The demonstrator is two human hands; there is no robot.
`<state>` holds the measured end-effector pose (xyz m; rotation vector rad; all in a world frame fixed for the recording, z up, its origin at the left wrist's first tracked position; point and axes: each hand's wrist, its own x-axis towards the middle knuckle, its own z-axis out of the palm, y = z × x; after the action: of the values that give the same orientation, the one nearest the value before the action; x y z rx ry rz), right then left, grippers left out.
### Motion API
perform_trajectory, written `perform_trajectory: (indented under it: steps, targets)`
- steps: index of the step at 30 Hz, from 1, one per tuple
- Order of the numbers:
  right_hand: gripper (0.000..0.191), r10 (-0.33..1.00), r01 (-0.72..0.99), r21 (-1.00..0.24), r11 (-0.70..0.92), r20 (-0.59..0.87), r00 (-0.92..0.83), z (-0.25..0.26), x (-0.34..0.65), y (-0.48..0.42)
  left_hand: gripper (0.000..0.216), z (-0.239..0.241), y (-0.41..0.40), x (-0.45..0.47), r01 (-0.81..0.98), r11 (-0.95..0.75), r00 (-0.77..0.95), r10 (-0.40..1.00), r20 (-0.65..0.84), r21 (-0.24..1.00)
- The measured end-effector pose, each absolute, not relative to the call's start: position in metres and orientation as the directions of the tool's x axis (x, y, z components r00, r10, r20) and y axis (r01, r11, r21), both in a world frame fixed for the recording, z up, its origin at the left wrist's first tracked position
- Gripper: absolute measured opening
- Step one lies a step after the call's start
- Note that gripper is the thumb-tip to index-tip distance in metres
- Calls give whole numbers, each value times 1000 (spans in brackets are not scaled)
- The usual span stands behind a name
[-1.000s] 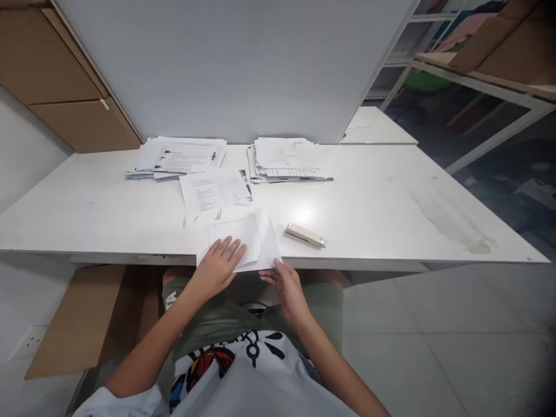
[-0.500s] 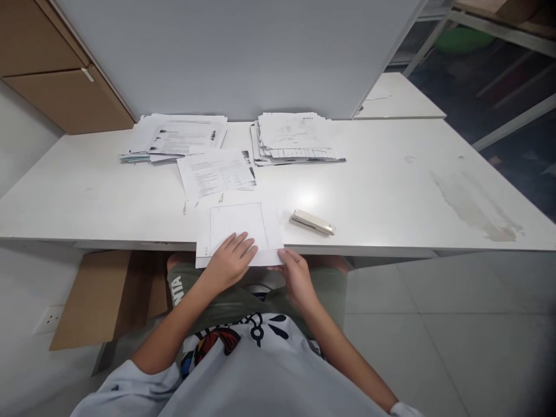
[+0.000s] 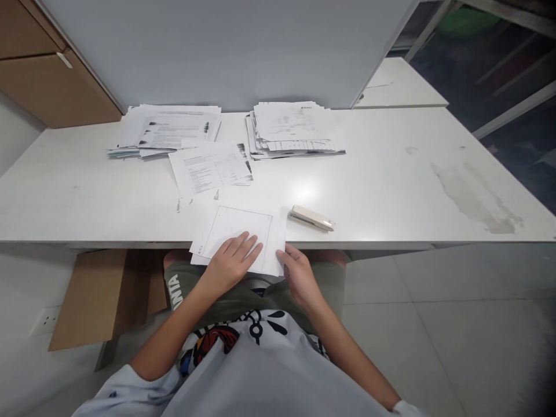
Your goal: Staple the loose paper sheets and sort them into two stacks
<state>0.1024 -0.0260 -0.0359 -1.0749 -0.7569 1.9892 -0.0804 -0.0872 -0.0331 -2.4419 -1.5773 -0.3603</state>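
Printed paper sheets (image 3: 238,229) overlap the table's front edge, the top one turned at a slight angle over another whose edge shows at the lower left. My left hand (image 3: 231,258) lies flat on the top sheet with its fingers stretched out. At the right corner, my right hand (image 3: 299,272) pinches the sheets between thumb and fingers; the fingertips underneath are hidden. A beige stapler (image 3: 311,218) rests on the table just to the right of the papers, touched by neither hand.
Two paper stacks, the left stack (image 3: 174,130) and the right stack (image 3: 291,124), lie by the grey panel (image 3: 234,52). Several loose sheets (image 3: 211,168) lie before them on the white table (image 3: 382,191). A cardboard box (image 3: 91,301) stands below at left.
The top sheet has turned clockwise, so it sits askew over the one below. My left hand has slid slightly right with it; my right hand keeps its pinch. The camera view has shifted a little.
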Motion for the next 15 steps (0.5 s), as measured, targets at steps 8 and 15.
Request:
perform_trajectory:
  steps: [8, 15]
  targets:
    - [39, 839, -318, -782, -536, -454, -299, -39, 108, -20, 58, -29, -93, -69, 908, -414, 411, 851, 327, -62]
    - [43, 819, -276, -789, -549, -442, -366, -38, 114, -19, 58, -24, -101, -71, 910, -415, 393, 860, 325, 0]
